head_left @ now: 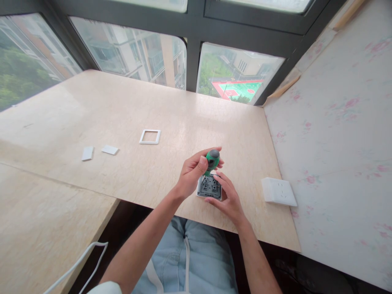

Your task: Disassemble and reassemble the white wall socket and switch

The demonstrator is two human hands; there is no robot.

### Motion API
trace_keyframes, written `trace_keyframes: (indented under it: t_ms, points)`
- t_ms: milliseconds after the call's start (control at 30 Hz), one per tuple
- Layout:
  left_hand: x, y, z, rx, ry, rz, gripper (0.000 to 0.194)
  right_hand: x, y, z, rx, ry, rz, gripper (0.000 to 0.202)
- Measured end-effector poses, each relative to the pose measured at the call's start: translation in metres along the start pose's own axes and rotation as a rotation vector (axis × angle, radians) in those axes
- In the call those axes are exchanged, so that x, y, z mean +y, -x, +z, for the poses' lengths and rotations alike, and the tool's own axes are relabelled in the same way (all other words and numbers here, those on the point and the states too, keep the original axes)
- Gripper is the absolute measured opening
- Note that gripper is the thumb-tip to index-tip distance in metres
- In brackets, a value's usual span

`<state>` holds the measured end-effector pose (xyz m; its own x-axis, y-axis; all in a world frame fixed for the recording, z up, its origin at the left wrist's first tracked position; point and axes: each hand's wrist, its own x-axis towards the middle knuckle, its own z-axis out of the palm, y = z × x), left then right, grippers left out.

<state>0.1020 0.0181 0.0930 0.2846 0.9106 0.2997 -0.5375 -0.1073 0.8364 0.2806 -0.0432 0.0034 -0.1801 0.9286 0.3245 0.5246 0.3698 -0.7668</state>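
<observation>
My left hand [193, 169] is closed around the handle of a green and black screwdriver [212, 161]. The screwdriver stands almost upright over a wall switch [210, 188], whose dark inner mechanism faces up and whose edge is white. The screwdriver's tip is hard to make out behind my fingers. My right hand [228, 199] grips the switch from its right side, thumb at the near edge and fingers at the far edge. The switch lies on the stone-patterned ledge near its front edge.
A white rectangular frame [150, 136] lies farther back on the ledge [122, 110]. To its left are two small white plates [87, 153]. A white socket [279, 191] is by the flowered wall on the right. At lower left runs a white cable [80, 259]. Windows border the back.
</observation>
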Motion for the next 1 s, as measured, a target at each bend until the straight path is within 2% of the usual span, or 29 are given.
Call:
trace_keyframes:
  t_ms: [233,333,467,733,867,1000]
  points:
    - [0.0010,-0.0028,0.0073,0.046,0.055,0.105,0.050,0.0023,0.0010,0.0005,-0.002,0.001,-0.001,0.074]
    - [0.0002,-0.0025,0.0086,0.085,0.017,0.088,0.049,0.0016,0.0007,0.0002,-0.010,0.014,0.003,0.075]
    - [-0.0012,-0.0015,0.0078,0.093,-0.034,0.093,0.033,0.0010,0.0007,0.0002,0.007,0.021,-0.010,0.074]
    - [-0.0024,-0.0050,0.0062,0.100,0.042,0.070,0.054,0.0002,0.0013,0.0002,0.008,0.015,0.010,0.072]
    - [-0.0044,-0.0067,0.0067,0.092,0.045,0.110,0.050,0.0017,0.0017,0.0007,0.013,0.008,-0.001,0.073]
    - [-0.0028,-0.0059,0.0080,0.062,-0.004,0.023,0.042,0.0022,0.0011,0.0007,0.004,0.018,-0.001,0.074]
